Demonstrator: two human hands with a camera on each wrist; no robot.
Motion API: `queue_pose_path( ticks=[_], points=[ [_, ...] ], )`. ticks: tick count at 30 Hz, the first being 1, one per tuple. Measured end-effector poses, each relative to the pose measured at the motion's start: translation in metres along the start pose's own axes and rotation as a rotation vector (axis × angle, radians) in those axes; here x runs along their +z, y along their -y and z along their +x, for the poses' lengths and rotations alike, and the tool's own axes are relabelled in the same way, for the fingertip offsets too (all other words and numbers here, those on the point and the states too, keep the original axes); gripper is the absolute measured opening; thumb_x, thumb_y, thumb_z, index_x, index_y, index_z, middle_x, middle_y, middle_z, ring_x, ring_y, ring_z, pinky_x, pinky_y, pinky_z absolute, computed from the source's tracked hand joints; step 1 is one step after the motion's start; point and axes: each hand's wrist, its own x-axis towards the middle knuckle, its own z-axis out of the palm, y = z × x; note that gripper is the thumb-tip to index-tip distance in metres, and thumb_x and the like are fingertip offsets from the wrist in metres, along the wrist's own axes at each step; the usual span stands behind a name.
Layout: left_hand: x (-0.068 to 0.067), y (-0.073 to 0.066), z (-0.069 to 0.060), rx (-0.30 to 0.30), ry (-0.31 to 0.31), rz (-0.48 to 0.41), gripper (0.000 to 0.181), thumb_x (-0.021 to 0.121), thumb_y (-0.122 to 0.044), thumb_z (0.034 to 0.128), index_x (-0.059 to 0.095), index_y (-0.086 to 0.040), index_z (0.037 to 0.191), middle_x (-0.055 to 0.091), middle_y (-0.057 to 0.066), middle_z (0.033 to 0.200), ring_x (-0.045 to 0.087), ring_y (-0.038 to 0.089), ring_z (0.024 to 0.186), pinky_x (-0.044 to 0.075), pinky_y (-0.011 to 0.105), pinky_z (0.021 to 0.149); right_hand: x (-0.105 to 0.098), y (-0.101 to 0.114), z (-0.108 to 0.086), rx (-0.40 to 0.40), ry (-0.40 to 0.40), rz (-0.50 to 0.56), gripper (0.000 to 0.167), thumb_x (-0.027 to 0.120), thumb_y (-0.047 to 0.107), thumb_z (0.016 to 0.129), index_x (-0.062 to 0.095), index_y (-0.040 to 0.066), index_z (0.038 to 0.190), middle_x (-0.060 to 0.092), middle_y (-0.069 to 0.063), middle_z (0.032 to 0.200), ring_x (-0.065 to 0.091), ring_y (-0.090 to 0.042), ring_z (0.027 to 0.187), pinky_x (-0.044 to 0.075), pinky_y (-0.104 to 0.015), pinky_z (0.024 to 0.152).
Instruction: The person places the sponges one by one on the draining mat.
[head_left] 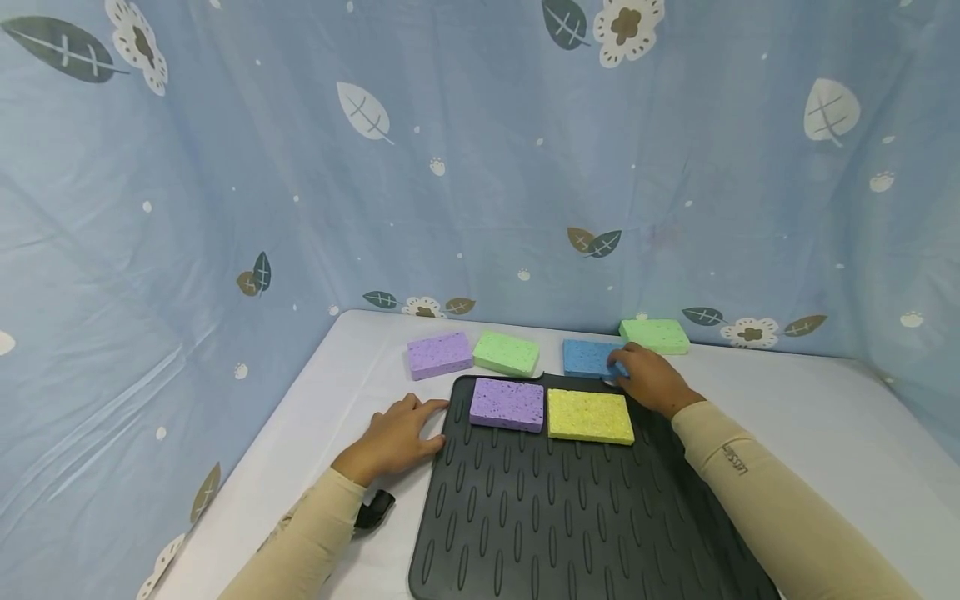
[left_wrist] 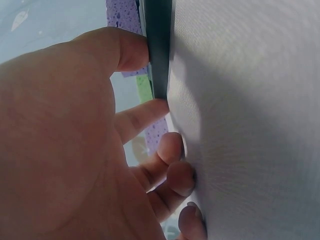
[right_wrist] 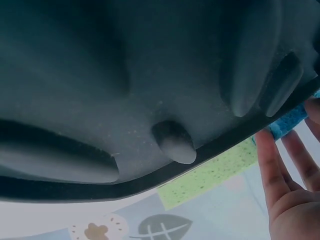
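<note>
A black ridged mat (head_left: 517,517) lies on the white table, carrying a purple sponge (head_left: 507,405) and a yellow sponge (head_left: 590,416) side by side along its far end. My right hand (head_left: 652,379) holds the right end of a blue sponge (head_left: 586,358) just beyond the mat's far edge. The right wrist view shows the fingers (right_wrist: 274,170) at that blue sponge (right_wrist: 289,122), partly cut off by the frame. At the mat's left edge rests my left hand (head_left: 397,437), its thumb (left_wrist: 132,51) and index fingertip touching the rim, the other fingers loosely bent over the table.
Behind the mat lie another purple sponge (head_left: 440,355) and a green sponge (head_left: 506,352), close together. A second green sponge (head_left: 654,336) sits at the back right against the blue patterned curtain (head_left: 480,167). A black strap-like object (head_left: 373,510) is by the left wrist.
</note>
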Motion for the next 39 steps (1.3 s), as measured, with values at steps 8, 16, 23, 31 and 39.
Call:
queue_pose_path(
  ticks=[8,16,23,31,39],
  points=[
    [0.001,0.0,0.0,0.004,-0.002,0.002,0.058,0.067,-0.041,0.0902,0.054,-0.025,0.144,0.052,0.003,0.101,0.046,0.017,0.088,0.041,0.044,0.077,-0.001,0.005,-0.003,-0.005,-0.038,-0.053,0.021,0.065,0.012,0.095,0.066,0.007,0.115,0.062,-0.015,0.11,0.062,-0.026,0.086,0.053,-0.044,0.073],
    [-0.001,0.0,-0.002,0.006,0.001,0.012,0.058,0.067,-0.041,0.0909,0.053,-0.025,0.145,0.053,0.004,0.103,0.047,0.017,0.09,0.042,0.045,0.078,0.002,0.006,-0.004,-0.064,-0.214,-0.14,0.015,0.069,0.007,0.091,0.067,0.003,0.106,0.064,-0.015,0.104,0.061,-0.031,0.091,0.054,-0.043,0.075],
    [0.0,0.001,-0.002,0.009,-0.006,0.017,0.058,0.067,-0.041,0.0907,0.053,-0.024,0.144,0.054,0.005,0.104,0.048,0.017,0.091,0.042,0.047,0.079,0.0,0.008,-0.008,-0.093,-0.337,-0.15,0.011,0.071,0.005,0.089,0.068,0.002,0.099,0.065,-0.015,0.101,0.06,-0.032,0.091,0.054,-0.044,0.078],
    [0.003,0.003,-0.001,0.01,-0.012,-0.001,0.059,0.066,-0.042,0.0901,0.053,-0.025,0.145,0.052,0.004,0.102,0.047,0.019,0.09,0.042,0.048,0.079,-0.005,0.006,-0.02,-0.091,-0.37,-0.132,0.008,0.069,0.005,0.09,0.069,0.002,0.098,0.066,-0.016,0.102,0.06,-0.033,0.092,0.054,-0.045,0.077],
    [0.0,0.001,-0.002,0.008,-0.004,0.002,0.058,0.066,-0.04,0.0909,0.053,-0.025,0.145,0.053,0.005,0.102,0.047,0.018,0.09,0.042,0.048,0.08,-0.011,0.001,-0.036,-0.068,-0.428,-0.067,0.008,0.068,0.003,0.09,0.07,0.001,0.097,0.066,-0.017,0.1,0.06,-0.034,0.092,0.052,-0.048,0.077]
  ],
)
